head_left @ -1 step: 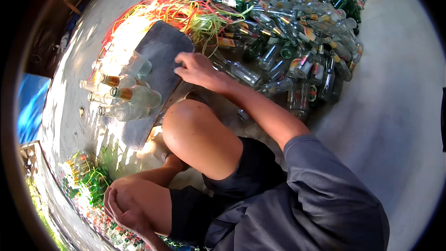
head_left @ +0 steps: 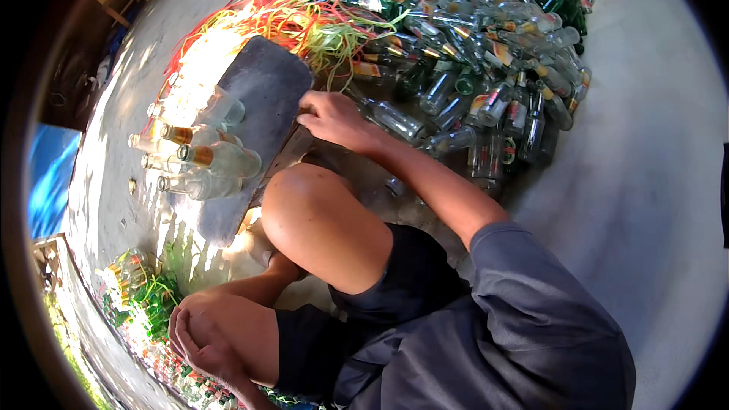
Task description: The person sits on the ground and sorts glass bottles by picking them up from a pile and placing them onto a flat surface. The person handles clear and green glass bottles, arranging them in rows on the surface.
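My right hand (head_left: 334, 115) is over the right edge of a dark, smooth board (head_left: 267, 76), its fingers curled in. Whatever they hold, if anything, is hidden. On the board's left part stands a group of several clear glass bottles (head_left: 220, 158), some with orange and gold neck labels. They are close together, apart from my right hand. Lying over my left knee, my left hand (head_left: 199, 345) has its fingers stretched out and holds nothing.
A tangle of red and yellow-green plastic strips (head_left: 304, 23) lies beyond the board. To its right spreads a large heap of clear and green bottles (head_left: 486, 45). Left of my knee are green strips (head_left: 156, 300) beside more bottles. A blue sheet (head_left: 53, 178) hangs at far left.
My right hand has shifted slightly right, from above the board to its edge. My left hand stays on the knee, and the standing bottles look the same.
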Action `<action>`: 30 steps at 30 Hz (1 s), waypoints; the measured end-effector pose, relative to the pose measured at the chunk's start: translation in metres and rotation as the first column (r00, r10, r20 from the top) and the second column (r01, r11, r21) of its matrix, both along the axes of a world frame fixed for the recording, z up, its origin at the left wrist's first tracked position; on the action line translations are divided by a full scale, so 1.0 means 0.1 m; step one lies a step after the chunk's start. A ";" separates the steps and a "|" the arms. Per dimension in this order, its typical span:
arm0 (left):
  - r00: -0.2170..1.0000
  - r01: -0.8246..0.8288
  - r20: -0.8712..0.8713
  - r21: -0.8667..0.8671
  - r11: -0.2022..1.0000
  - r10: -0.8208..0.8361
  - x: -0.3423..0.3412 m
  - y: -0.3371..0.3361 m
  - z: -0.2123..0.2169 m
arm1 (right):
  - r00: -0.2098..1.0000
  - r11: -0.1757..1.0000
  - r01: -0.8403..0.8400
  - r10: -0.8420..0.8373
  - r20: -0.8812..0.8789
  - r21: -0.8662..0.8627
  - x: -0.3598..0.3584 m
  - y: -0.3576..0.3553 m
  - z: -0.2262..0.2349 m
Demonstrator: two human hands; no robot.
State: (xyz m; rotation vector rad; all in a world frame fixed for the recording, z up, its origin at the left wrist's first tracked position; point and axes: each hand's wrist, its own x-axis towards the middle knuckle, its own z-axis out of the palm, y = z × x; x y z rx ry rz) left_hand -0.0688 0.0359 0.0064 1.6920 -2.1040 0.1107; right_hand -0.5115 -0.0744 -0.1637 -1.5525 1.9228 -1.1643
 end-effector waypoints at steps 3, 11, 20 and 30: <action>0.999 0.026 0.024 -0.012 1.000 -0.025 0.04 -0.04 -0.04 | 0.987 0.982 0.159 -0.154 -0.050 0.104 -0.61 0.79 -0.27; 0.998 0.042 0.040 0.019 0.999 -0.043 0.11 -0.03 -0.08 | 0.726 0.741 0.668 -0.629 -0.277 0.069 -2.54 2.53 -0.53; 0.994 0.034 0.103 0.040 0.999 -0.038 0.16 -0.07 -0.09 | 0.388 0.441 0.893 -0.648 -0.656 0.093 -4.01 3.28 0.09; 0.994 0.022 0.102 0.067 0.998 -0.029 0.12 -0.06 -0.07 | 0.450 0.426 0.864 -0.411 -0.793 0.269 -4.38 3.24 0.04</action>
